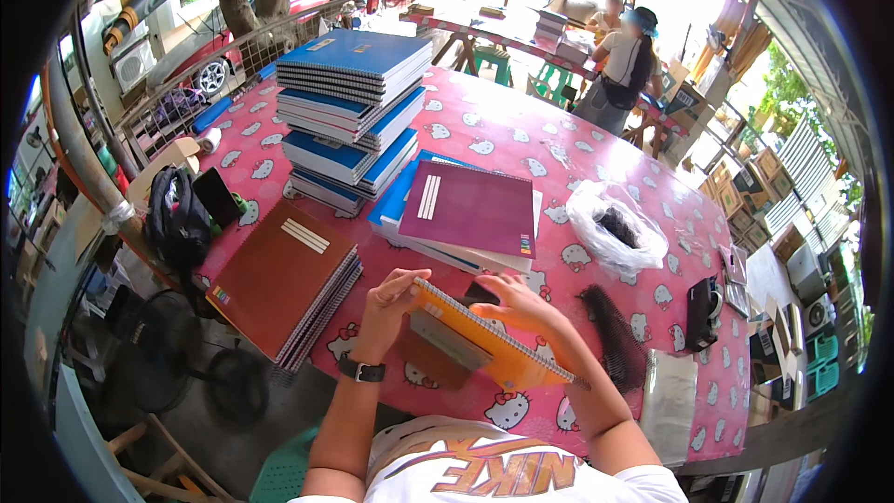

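An orange spiral-bound notebook point(507, 354) is tilted up over the near edge of the table, its wire spine running along the top. My left hand point(396, 296), with a black watch on the wrist, grips its upper left corner. Beside the spine, my right hand point(520, 303) has its fingers apart; whether it touches the wire is unclear. A greyish panel point(452, 340) shows against the notebook's left part, with a brown flat surface point(433, 361) below it. A small dark object point(480, 294), partly hidden, is between my hands. Just beyond lies a purple notebook point(470, 207) on a pile.
Left stand a tall stack of blue notebooks point(358, 56) and a pile of brown ones point(279, 279). A black bag point(177, 219) sits at the table's left edge. Rightward are a clear plastic bag point(615, 228), black netting point(610, 335) and a grey sheet point(669, 405). People point(629, 61) are farther back.
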Action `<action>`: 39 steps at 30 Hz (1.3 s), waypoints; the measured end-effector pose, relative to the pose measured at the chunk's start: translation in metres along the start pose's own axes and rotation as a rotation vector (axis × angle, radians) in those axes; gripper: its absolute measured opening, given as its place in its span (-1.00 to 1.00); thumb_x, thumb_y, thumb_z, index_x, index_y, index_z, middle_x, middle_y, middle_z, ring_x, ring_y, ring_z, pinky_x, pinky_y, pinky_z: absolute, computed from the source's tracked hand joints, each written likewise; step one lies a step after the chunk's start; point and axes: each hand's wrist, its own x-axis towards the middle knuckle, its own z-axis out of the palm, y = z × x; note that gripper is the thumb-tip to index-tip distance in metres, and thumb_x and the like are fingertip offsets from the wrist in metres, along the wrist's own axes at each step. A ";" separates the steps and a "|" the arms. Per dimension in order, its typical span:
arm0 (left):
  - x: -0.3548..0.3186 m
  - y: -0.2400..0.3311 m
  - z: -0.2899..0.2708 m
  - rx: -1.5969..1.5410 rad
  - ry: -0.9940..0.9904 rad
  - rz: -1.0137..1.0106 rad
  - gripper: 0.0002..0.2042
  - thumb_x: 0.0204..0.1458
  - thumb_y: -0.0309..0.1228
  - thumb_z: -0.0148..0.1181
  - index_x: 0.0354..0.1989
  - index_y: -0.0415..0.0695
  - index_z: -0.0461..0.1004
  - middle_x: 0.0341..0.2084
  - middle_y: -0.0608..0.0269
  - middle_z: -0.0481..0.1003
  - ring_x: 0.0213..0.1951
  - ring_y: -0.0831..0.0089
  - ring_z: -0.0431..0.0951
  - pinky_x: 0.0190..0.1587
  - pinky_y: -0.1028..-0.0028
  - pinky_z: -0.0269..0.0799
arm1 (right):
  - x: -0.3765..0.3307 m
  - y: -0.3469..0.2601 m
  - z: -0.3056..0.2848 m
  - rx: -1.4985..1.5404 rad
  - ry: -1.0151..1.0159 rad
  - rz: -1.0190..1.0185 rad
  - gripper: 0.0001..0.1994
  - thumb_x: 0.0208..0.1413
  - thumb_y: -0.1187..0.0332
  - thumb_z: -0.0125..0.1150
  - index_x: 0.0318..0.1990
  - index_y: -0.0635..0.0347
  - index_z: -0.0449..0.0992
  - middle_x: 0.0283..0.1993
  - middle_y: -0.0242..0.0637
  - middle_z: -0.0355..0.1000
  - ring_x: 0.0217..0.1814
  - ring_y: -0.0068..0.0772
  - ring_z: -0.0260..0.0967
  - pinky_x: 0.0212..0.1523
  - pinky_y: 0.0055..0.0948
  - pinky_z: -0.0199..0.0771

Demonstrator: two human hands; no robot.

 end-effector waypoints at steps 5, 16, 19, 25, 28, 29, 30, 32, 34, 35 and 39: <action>-0.002 0.035 0.019 -0.013 -0.142 -0.015 -0.84 0.04 -0.57 0.11 -0.20 -0.25 0.51 -0.29 0.35 0.44 -0.23 0.63 0.41 -0.18 0.63 0.32 | -0.051 -0.079 -0.057 0.348 0.004 -0.082 -0.48 -0.06 0.09 0.27 0.03 0.17 0.36 -0.08 -0.14 0.34 0.03 -0.11 0.27 0.05 -0.22 0.28; -0.007 0.055 0.079 -0.006 -0.163 0.133 -0.83 -0.13 -0.64 0.26 -0.31 -0.22 0.52 -0.41 0.32 0.48 -0.37 0.64 0.39 -0.29 0.63 0.27 | -0.074 -0.109 -0.037 0.235 0.487 -0.176 -0.70 0.02 0.47 0.14 -0.05 0.17 0.36 -0.28 -0.15 0.43 -0.29 -0.12 0.41 -0.30 -0.28 0.42; -0.008 0.053 0.077 0.011 -0.128 0.150 -0.83 -0.13 -0.65 0.25 -0.32 -0.22 0.52 -0.41 0.31 0.48 -0.37 0.64 0.39 -0.29 0.63 0.27 | -0.072 -0.114 -0.035 0.186 0.495 -0.193 -0.71 0.03 0.44 0.15 -0.06 0.16 0.37 -0.27 -0.15 0.44 -0.32 -0.12 0.42 -0.32 -0.27 0.43; -0.013 0.050 0.075 -0.058 -0.108 0.184 -0.87 -0.09 -0.65 0.22 -0.33 -0.24 0.53 -0.40 0.26 0.52 -0.34 0.60 0.49 -0.30 0.63 0.37 | -0.064 -0.122 -0.036 0.083 0.622 -0.297 -0.74 -0.04 0.37 0.26 -0.17 0.14 0.43 -0.39 -0.22 0.38 -0.41 -0.17 0.39 -0.38 -0.33 0.41; -0.015 0.048 0.072 -0.022 -0.158 0.237 -0.87 -0.08 -0.66 0.20 -0.32 -0.25 0.53 -0.39 0.25 0.51 -0.34 0.58 0.51 -0.30 0.62 0.40 | -0.065 -0.122 -0.031 0.169 0.628 -0.205 -0.77 -0.11 0.36 0.33 -0.28 0.15 0.46 -0.44 -0.27 0.34 -0.45 -0.27 0.37 -0.43 -0.37 0.39; -0.016 0.048 0.071 -0.009 -0.125 0.234 -0.87 -0.08 -0.66 0.20 -0.32 -0.25 0.53 -0.39 0.25 0.51 -0.34 0.58 0.51 -0.30 0.62 0.40 | -0.065 -0.122 -0.029 0.183 0.600 -0.221 -0.77 -0.11 0.36 0.33 -0.28 0.15 0.46 -0.44 -0.27 0.34 -0.45 -0.27 0.37 -0.43 -0.37 0.39; -0.016 0.047 0.073 -0.021 -0.153 0.238 -0.86 -0.08 -0.67 0.19 -0.32 -0.25 0.53 -0.40 0.25 0.51 -0.34 0.58 0.51 -0.30 0.62 0.41 | -0.066 -0.121 -0.029 0.171 0.620 -0.196 -0.78 -0.13 0.36 0.35 -0.32 0.15 0.46 -0.43 -0.28 0.35 -0.45 -0.31 0.36 -0.45 -0.40 0.38; -0.018 0.048 0.074 -0.047 -0.175 0.243 -0.85 -0.08 -0.68 0.17 -0.32 -0.25 0.53 -0.41 0.26 0.50 -0.35 0.60 0.51 -0.31 0.63 0.41 | -0.067 -0.121 -0.028 0.140 0.646 -0.188 -0.75 -0.17 0.33 0.39 -0.36 0.16 0.44 -0.44 -0.29 0.34 -0.47 -0.34 0.35 -0.48 -0.44 0.35; -0.021 0.050 0.072 -0.045 -0.171 0.249 -0.85 -0.08 -0.69 0.17 -0.32 -0.25 0.53 -0.41 0.26 0.50 -0.35 0.60 0.50 -0.31 0.63 0.41 | -0.067 -0.122 -0.029 0.108 0.626 -0.218 -0.75 -0.17 0.32 0.39 -0.37 0.16 0.44 -0.44 -0.29 0.34 -0.47 -0.35 0.34 -0.48 -0.44 0.35; -0.022 0.050 0.071 -0.047 -0.182 0.255 -0.85 -0.08 -0.69 0.17 -0.32 -0.25 0.53 -0.41 0.27 0.50 -0.35 0.60 0.50 -0.32 0.64 0.41 | -0.066 -0.124 -0.030 0.071 0.619 -0.242 -0.75 -0.17 0.32 0.39 -0.37 0.16 0.44 -0.44 -0.30 0.33 -0.46 -0.36 0.33 -0.49 -0.45 0.35; -0.023 0.052 0.069 -0.039 -0.180 0.245 -0.85 -0.07 -0.69 0.17 -0.31 -0.25 0.53 -0.41 0.27 0.49 -0.34 0.60 0.51 -0.32 0.63 0.43 | -0.066 -0.131 -0.031 0.157 0.612 -0.170 -0.75 -0.15 0.30 0.39 -0.38 0.16 0.43 -0.43 -0.30 0.33 -0.45 -0.34 0.32 -0.47 -0.43 0.35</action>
